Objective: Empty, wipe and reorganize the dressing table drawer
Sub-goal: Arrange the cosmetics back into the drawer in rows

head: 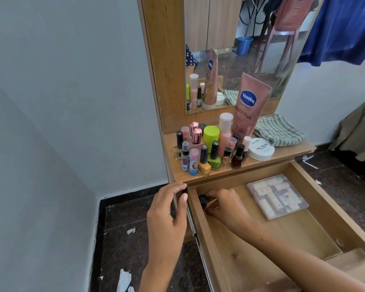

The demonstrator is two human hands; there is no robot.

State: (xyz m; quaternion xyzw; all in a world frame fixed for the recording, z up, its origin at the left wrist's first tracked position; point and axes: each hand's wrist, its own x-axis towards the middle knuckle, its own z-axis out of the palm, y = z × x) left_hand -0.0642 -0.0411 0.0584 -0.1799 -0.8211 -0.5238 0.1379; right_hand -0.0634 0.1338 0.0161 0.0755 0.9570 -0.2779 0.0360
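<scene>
The wooden drawer [200, 226] is pulled out below the dressing table top [282, 153]. My right hand [226, 204] reaches into its far left corner and grips a small bottle with a black cap [203, 199]. My left hand [167, 209] hovers just outside the drawer's left wall, fingers loosely bent, holding nothing. A clear flat plastic case [277, 196] lies in the drawer's back right part. Several nail polish bottles [214, 157], a pink Vaseline tube [249, 108] and a white round tub [261, 149] stand on the table top.
A striped cloth [280, 129] lies at the back right of the table top under the mirror [230, 49]. A grey wall is at the left. The dark floor [135, 239] carries white paper scraps. Blue fabric [346, 28] hangs at the upper right.
</scene>
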